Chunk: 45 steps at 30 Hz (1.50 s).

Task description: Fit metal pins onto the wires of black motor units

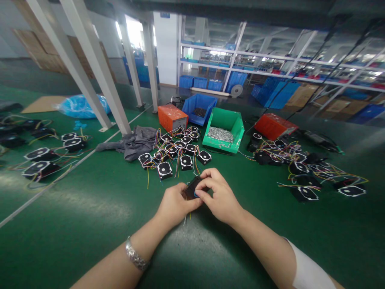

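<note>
The left hand point(174, 202) clamps a black unit point(192, 187), probably steadying it, while the right hand point(221, 198) pinches a blue piece point(195, 194) (mostly hidden) between its fingers.

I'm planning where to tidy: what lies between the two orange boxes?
Between the left orange box and the right orange box stand a blue bin and a green bin, as the head view shows.

"Where does the camera sit?"

"On the person's head, facing forward and down along both forearms, with the left hand point(173, 203) and right hand point(221, 196) close, just below the middle."

"How far does its view reach?"

"Widely across the green tabletop point(120, 204), then on to the distant shelving point(234, 60)."
</note>
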Tool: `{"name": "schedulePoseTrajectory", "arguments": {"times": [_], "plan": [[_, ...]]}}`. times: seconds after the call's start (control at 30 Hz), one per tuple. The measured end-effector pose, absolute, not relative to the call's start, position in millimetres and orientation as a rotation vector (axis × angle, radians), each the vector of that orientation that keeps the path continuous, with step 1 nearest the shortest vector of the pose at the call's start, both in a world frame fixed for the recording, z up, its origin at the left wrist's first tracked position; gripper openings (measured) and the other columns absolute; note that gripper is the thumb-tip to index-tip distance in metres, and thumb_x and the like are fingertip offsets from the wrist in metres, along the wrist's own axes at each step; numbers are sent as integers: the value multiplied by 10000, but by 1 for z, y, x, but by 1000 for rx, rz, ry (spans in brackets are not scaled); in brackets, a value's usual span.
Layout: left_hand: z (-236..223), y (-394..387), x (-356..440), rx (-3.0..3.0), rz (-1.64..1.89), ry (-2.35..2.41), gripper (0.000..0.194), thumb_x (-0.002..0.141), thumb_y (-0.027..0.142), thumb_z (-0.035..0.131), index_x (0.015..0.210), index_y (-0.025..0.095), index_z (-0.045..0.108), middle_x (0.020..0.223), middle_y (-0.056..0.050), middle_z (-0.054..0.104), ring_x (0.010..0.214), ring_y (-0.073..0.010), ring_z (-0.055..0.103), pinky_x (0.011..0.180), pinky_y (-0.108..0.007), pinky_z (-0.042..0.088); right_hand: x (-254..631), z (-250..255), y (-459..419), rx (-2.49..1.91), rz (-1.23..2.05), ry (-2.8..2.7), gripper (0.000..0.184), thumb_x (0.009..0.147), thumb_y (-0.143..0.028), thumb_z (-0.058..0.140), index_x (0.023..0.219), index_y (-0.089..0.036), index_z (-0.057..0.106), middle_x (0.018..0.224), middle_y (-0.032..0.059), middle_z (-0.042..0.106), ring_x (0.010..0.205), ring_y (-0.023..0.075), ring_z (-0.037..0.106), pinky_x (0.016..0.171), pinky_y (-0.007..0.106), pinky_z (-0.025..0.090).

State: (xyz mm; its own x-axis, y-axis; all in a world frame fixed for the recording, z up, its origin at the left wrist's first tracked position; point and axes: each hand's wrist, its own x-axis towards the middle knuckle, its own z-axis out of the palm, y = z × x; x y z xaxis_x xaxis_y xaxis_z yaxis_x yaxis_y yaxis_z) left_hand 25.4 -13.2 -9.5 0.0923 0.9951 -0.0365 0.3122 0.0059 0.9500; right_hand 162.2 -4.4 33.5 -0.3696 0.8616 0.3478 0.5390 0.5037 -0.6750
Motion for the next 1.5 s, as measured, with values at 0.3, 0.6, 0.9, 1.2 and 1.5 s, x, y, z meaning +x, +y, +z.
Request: {"name": "schedulePoseTrajectory", "arguments": {"times": [0.3,0.6,0.9,1.2,1.5], "plan": [[-12,-13,24,1472,1009,1372,249,505,341,646,644,152,563,507,22,520,471,-109,446,427,-209,296,164,22,5,-1139,1160,-1747,493,631,-85,546,1087,-210,405,1007,46,489,887,148,507,816,334,399],[-7,-15,24,1576,923,1353,268,541,396,622,604,154,526,484,43,457,439,-83,386,405,-203,255,168,24,2,-1192,1065,-1882,436,613,-68,540,1010,-213,433,912,19,514,872,160,503,803,355,394],[3,-11,14,1433,1329,1391,282,629,387,577,764,182,438,617,40,442,539,-89,422,516,-216,354,176,23,14,-1168,850,-1682,389,688,-127,504,1059,-196,409,978,51,513,891,164,514,810,346,412],[9,-21,25,846,921,621,309,723,399,492,809,119,591,748,-79,607,660,-154,555,563,-269,423,174,28,-3,-827,-4,-2102,308,752,-108,460,1033,-232,482,1043,67,504,996,186,461,821,346,416],[-3,3,12,472,1221,758,107,622,186,639,708,131,607,657,-6,618,608,-101,554,579,-220,446,166,16,5,-970,346,-2284,461,716,-127,506,1158,-132,374,1148,111,459,1077,187,400,906,356,351]]}}
